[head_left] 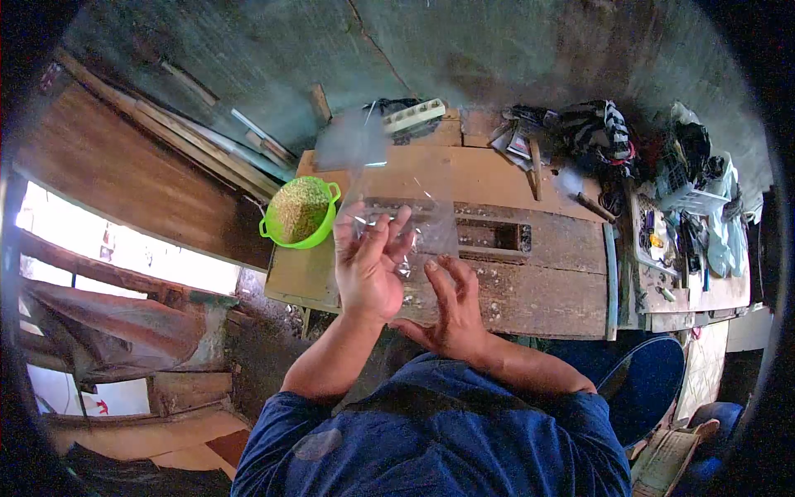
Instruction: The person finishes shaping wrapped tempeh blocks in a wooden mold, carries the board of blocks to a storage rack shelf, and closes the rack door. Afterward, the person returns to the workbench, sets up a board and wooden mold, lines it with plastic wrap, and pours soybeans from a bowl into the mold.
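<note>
A clear plastic bag (426, 219) hangs see-through in front of the wooden table, its edges hard to make out. My left hand (370, 269) has its palm turned up, fingers part curled at the bag's left side, and appears to hold the film. Just to the right, my right hand (451, 308) is bent with thumb and fingers apart near the bag's lower edge; whether it touches the film cannot be seen. Left of my hands, a bright green basket (311, 241) with two handles holds a heap of pale, small grain-like pieces (300, 205).
The worn wooden table (563, 290) has a rectangular recess (490, 236). A power strip (414, 116) lies at its back. A dark striped cloth (595, 132), a wooden stick (535, 170) and a white tray of small items (654, 240) are to the right. A blue chair (650, 377) stands below.
</note>
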{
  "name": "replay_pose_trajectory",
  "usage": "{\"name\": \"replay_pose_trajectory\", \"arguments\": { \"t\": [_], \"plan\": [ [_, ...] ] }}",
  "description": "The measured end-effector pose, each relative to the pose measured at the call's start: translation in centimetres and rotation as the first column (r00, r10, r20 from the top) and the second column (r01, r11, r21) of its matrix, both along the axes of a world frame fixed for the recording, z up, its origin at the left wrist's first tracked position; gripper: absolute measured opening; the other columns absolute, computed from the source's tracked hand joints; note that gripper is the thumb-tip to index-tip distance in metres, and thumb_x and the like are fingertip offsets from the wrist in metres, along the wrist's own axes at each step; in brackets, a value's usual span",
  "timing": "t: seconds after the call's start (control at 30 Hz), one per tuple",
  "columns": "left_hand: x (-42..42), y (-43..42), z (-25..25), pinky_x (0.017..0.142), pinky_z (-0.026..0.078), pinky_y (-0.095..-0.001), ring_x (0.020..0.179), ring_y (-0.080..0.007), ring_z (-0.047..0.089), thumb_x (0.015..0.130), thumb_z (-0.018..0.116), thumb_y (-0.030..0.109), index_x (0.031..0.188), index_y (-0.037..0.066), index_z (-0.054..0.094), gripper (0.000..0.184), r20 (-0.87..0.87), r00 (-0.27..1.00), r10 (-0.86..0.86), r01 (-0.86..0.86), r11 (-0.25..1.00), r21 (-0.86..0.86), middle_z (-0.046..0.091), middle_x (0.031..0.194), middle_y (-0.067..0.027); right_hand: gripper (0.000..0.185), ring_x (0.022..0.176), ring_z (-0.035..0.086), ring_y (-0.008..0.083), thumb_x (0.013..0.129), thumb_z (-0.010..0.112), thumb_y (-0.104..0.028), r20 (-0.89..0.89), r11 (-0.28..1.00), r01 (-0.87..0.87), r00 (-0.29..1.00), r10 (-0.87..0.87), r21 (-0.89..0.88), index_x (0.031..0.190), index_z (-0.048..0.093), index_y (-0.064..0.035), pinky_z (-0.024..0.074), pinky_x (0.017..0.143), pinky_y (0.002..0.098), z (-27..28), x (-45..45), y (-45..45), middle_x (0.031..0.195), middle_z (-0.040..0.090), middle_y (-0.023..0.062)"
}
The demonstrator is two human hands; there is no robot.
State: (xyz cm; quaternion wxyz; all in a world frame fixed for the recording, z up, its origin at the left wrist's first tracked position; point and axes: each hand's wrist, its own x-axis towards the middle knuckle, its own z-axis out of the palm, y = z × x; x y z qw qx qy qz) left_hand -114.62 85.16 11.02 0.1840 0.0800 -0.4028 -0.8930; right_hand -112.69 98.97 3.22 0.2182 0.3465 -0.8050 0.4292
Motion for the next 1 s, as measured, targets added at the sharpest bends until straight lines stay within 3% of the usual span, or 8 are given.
{"name": "replay_pose_trajectory", "arguments": {
  "t": [0.23, 0.4, 0.47, 0.53, 0.57, 0.7, 0.87, 1.0],
  "plan": [
    [0.8, -1.6, -1.1, 0.082, 0.058, -0.0395, 0.109, -0.0272, 0.065, 0.094, 0.063, 0.005, 0.129, 0.02, 0.045, 0.042, -0.021, 0.999, -0.038, 0.039, 0.998, 0.04, 0.062, 0.109, -0.0037, 0.067, 0.109, 0.052, 0.0384, 0.072, 0.079, -0.009, -0.065, 0.984, 0.166, 0.983, -0.17, -0.057, 0.132, 0.05, -0.0022, 0.0479, 0.086, 0.045, -0.2, -2.5, 0.9, 0.123, 0.052, 0.0222],
    [2.6, -3.5, -1.8, 0.1, 0.048, -0.0406, 0.138, -0.0287, 0.04, 0.093, 0.063, 0.004, 0.149, 0.024, 0.023, 0.072, -0.066, 0.986, 0.154, -0.166, 0.944, -0.284, 0.031, 0.15, -0.0122, 0.026, 0.08, 0.061, 0.0318, 0.079, 0.069, 0.002, -0.047, 0.976, 0.209, 0.977, -0.207, 0.056, 0.105, 0.068, -0.0031, 0.0488, 0.071, 0.0408, 2.3, -3.5, 4.2, 0.088, 0.066, 0.0125],
    [3.2, -5.8, -4.3, 0.111, 0.035, -0.0497, 0.146, -0.0324, 0.019, 0.088, 0.072, 0.019, 0.155, 0.022, 0.005, 0.095, -0.188, 0.964, 0.189, -0.263, 0.795, -0.547, 0.012, 0.157, -0.0158, 0.028, 0.075, 0.061, 0.0311, 0.076, 0.071, 0.001, -0.074, 0.977, 0.19, 0.98, -0.184, 0.096, 0.104, 0.068, -0.0041, 0.048, 0.068, 0.0412, 3.9, -3.3, 5.0, 0.085, 0.065, 0.0119],
    [4.4, -6.9, -4.7, 0.114, 0.019, -0.0588, 0.145, -0.0428, 0.015, 0.08, 0.08, 0.038, 0.153, 0.004, 0.002, 0.112, -0.447, 0.875, 0.185, -0.468, 0.088, -0.879, 0.01, 0.156, -0.0252, 0.028, 0.074, 0.062, 0.0275, 0.076, 0.07, -0.002, -0.068, 0.966, 0.015, 0.998, 0.002, 0.258, 0.104, 0.068, -0.0047, 0.0487, 0.065, 0.0402, 5.4, -3.0, 5.5, 0.082, 0.064, 0.0096],
    [5.2, -7.1, -5.0, 0.114, 0.009, -0.0644, 0.145, -0.0484, 0.009, 0.075, 0.081, 0.049, 0.152, 0.003, 0.001, 0.12, -0.428, 0.892, 0.146, -0.427, -0.037, -0.903, 0.005, 0.155, -0.0304, 0.028, 0.074, 0.062, 0.0275, 0.076, 0.07, -0.002, -0.069, 0.963, 0.017, 0.998, 0.001, 0.269, 0.104, 0.068, -0.0047, 0.0487, 0.065, 0.0402, 6.1, -2.8, 5.4, 0.082, 0.064, 0.0096],
    [5.3, -7.0, -5.1, 0.116, 0.011, -0.0589, 0.146, -0.0413, 0.008, 0.073, 0.084, 0.047, 0.153, 0.003, 0.006, 0.12, -0.575, 0.813, 0.091, -0.564, -0.119, -0.817, -0.004, 0.156, -0.0316, 0.029, 0.073, 0.064, 0.0231, 0.077, 0.07, -0.008, -0.042, 0.869, -0.162, 0.978, 0.205, 0.468, 0.106, 0.069, -0.0083, 0.0517, 0.067, 0.0377, 8.2, -2.2, 4.2, 0.081, 0.064, 0.0058],
    [5.7, -8.0, -1.0, 0.11, 0.018, -0.067, 0.138, -0.0323, 0.039, 0.076, 0.081, 0.032, 0.118, 0.014, 0.065, 0.048, -0.269, 0.96, -0.08, -0.276, -0.437, -0.856, 0.052, 0.136, -0.0121, 0.028, 0.075, 0.067, 0.0236, 0.079, 0.071, -0.011, 0.002, 0.814, -0.215, 0.967, 0.254, 0.539, 0.107, 0.07, -0.0107, 0.0548, 0.07, 0.0363, 9.4, -2.3, 3.1, 0.086, 0.067, 0.0047],
    [3.6, -11.3, -2.4, 0.11, 0.03, -0.0533, 0.114, -0.0236, 0.062, 0.076, 0.079, 0.018, 0.103, 0.017, 0.071, 0.028, -0.194, 0.971, -0.139, -0.223, -0.243, -0.944, 0.071, 0.107, -0.0001, 0.019, 0.077, 0.069, 0.0274, 0.081, 0.074, -0.014, 0.166, 0.909, -0.228, 0.97, 0.18, 0.35, 0.1, 0.072, -0.0079, 0.0547, 0.068, 0.0368, 10.8, -2.7, 3.1, 0.089, 0.071, 0.0097]
  ]
}}
